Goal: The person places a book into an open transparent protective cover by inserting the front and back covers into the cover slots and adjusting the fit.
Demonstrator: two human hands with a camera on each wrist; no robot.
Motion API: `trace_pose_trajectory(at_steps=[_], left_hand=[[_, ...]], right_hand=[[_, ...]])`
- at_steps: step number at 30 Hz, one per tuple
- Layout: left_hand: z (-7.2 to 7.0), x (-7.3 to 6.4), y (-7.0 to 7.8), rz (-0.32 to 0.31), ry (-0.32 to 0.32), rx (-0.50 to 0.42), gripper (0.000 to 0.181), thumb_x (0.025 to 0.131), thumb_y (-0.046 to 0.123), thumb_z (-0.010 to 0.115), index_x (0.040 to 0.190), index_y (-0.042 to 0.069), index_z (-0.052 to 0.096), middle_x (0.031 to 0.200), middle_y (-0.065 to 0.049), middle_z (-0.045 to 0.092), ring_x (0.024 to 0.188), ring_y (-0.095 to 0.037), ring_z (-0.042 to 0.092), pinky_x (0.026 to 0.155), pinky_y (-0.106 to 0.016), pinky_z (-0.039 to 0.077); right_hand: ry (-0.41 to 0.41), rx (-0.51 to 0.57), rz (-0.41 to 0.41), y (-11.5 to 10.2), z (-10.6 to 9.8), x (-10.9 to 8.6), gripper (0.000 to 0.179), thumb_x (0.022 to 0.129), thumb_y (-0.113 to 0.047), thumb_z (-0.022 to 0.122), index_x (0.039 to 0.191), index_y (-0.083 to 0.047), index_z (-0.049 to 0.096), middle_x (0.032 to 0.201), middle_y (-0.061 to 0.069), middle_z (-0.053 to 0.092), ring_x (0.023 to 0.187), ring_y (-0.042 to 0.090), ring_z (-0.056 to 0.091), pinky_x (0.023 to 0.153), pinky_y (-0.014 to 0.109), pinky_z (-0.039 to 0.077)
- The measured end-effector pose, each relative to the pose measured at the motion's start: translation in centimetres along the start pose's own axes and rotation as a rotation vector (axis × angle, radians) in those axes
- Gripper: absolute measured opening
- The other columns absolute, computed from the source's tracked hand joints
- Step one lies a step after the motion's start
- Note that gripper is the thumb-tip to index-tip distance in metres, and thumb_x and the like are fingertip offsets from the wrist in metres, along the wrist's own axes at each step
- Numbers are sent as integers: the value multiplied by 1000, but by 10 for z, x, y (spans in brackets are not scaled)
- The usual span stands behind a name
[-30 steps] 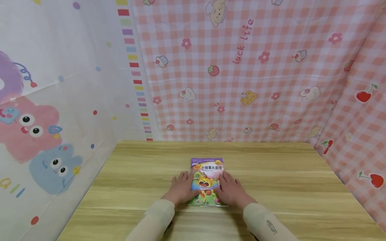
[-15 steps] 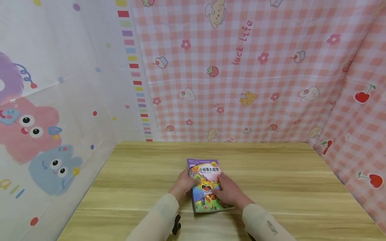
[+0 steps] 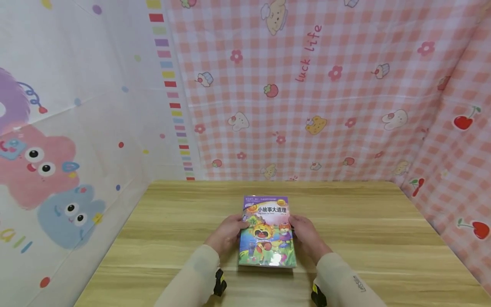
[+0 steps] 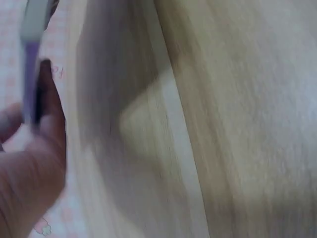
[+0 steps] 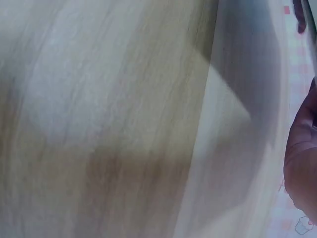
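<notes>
A children's book [image 3: 266, 245] with a purple band on top and a cartoon tiger on its glossy cover is lifted over the wooden table, cover up. My left hand [image 3: 227, 232] grips its left edge, thumb on the cover and fingers underneath. The left wrist view shows the book's edge [image 4: 30, 74] between thumb and fingers of the left hand [image 4: 37, 163], with a shadow on the wood below. My right hand [image 3: 308, 235] holds the opposite edge, its fingers mostly hidden behind the book. Only part of the right hand [image 5: 302, 153] appears in the right wrist view.
The wooden table [image 3: 172, 221] spreads out around the book. Behind it hangs a pink checked cloth [image 3: 291, 106]; a white cartoon-printed cloth [image 3: 103, 128] covers the left side and another checked cloth [image 3: 456, 170] the right. Dark straps [image 3: 220, 282] sit on the wrists.
Both hands lay flat over the book on the table, then took hold of its sides. The book has come up off the table, briefly tilted, and is now straight and closer.
</notes>
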State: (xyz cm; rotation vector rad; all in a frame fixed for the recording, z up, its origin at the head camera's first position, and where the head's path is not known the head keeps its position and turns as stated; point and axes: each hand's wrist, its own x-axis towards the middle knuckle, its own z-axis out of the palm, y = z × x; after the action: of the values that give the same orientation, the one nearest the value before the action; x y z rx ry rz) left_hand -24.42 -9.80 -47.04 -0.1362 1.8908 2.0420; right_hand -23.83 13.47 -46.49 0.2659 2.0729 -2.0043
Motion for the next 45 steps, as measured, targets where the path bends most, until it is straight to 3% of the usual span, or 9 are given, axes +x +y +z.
trace_pose_trajectory(at_steps=[7, 9, 12, 16, 19, 22, 26, 34, 45], left_hand=[[2, -3, -1, -48, 75, 19, 32, 102, 6, 49, 127, -13, 53, 101, -20, 69, 83, -23, 68, 74, -35, 58], [3, -4, 0, 5, 100, 141, 37, 101, 6, 49, 133, -12, 49, 111, -24, 66, 93, -27, 67, 80, -39, 56], [5, -7, 0, 129, 99, 478, 50, 99, 7, 57, 143, -9, 40, 133, -29, 54, 119, -38, 56, 100, -49, 46], [7, -15, 1, 252, -60, 965, 70, 94, 23, 70, 150, -1, 37, 155, -26, 30, 144, -42, 27, 114, -59, 22], [9, -19, -3, 239, -175, 1199, 83, 90, 43, 72, 153, 4, 35, 162, -20, 19, 148, -39, 16, 115, -61, 16], [10, -20, -8, 209, -168, 1332, 92, 87, 55, 70, 154, 5, 33, 163, -17, 19, 148, -38, 17, 115, -63, 17], [8, -16, -14, 222, -119, 1382, 96, 86, 63, 65, 154, 4, 33, 163, -16, 20, 147, -39, 21, 112, -66, 19], [-2, -14, -17, 224, -148, 1458, 110, 79, 76, 62, 158, 9, 24, 165, -10, 16, 148, -37, 18, 114, -65, 15], [-5, -19, -13, 234, -167, 1484, 112, 77, 76, 65, 159, 13, 22, 165, -8, 16, 149, -35, 15, 115, -63, 14]], right_hand=[[-2, -19, 16, 10, -2, 10, 45, 109, -16, 32, 140, 16, 41, 109, 22, 67, 88, 21, 66, 84, 39, 55], [7, -7, 8, 13, 0, 13, 45, 108, -14, 32, 139, 18, 41, 108, 24, 67, 87, 22, 67, 82, 39, 56], [55, -101, -18, 16, 2, 17, 44, 107, -13, 35, 136, 18, 45, 109, 26, 66, 91, 26, 66, 86, 42, 55], [122, -526, -192, 21, 1, 17, 40, 102, -9, 46, 135, 13, 50, 120, 28, 62, 109, 38, 61, 98, 51, 47], [106, -962, -421, 23, 2, 13, 42, 100, -8, 52, 138, 10, 49, 137, 30, 51, 125, 46, 50, 105, 58, 39], [-7, -1303, -573, 26, 6, 7, 50, 103, -22, 51, 144, 7, 44, 151, 27, 37, 138, 45, 37, 110, 60, 31], [-158, -1488, -562, 36, 6, 4, 71, 105, -49, 38, 152, 3, 32, 160, 21, 25, 147, 38, 22, 114, 60, 22], [-110, -1422, -531, 52, 1, 12, 84, 100, -64, 34, 155, -2, 28, 162, 20, 16, 147, 38, 20, 116, 59, 18], [-166, -1331, -541, 37, -7, -6, 96, 94, -69, 45, 153, 4, 29, 161, 23, 21, 148, 39, 17, 116, 62, 11]])
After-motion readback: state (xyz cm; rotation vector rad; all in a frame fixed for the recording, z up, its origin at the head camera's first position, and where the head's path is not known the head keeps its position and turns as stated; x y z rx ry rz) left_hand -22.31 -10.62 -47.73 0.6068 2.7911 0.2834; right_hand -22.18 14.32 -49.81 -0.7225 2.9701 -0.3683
